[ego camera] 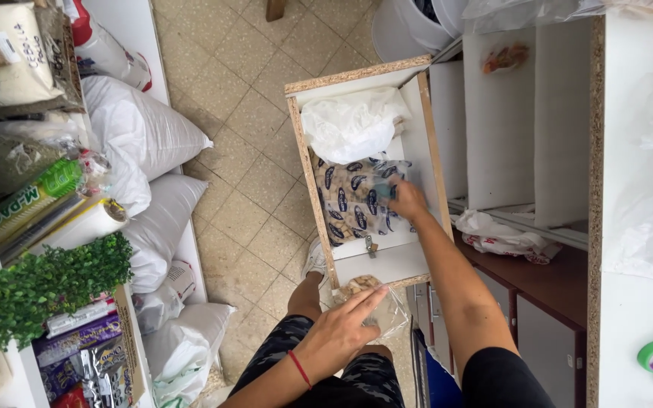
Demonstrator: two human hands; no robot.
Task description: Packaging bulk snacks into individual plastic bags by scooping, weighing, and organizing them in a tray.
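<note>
Patterned blue-tan bag (353, 200) in drawer – white sacks (141, 128) left.

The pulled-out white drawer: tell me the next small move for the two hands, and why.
Probably lift the right hand out of the white chipboard drawer: it grips something small and bluish over the patterned clear bag, while the left hand steadies a small clear plastic bag below the drawer front.

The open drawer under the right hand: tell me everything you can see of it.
The drawer is pulled out over the tiled floor, a white-faced chipboard box with raw, speckled edges. Inside, a crumpled white plastic bag lies at the far end; nearer, a clear bag with dark oval prints holds pale pieces. The right hand reaches into it, on something small and teal. The left hand presses a clear filled bag at the drawer's near end.
</note>
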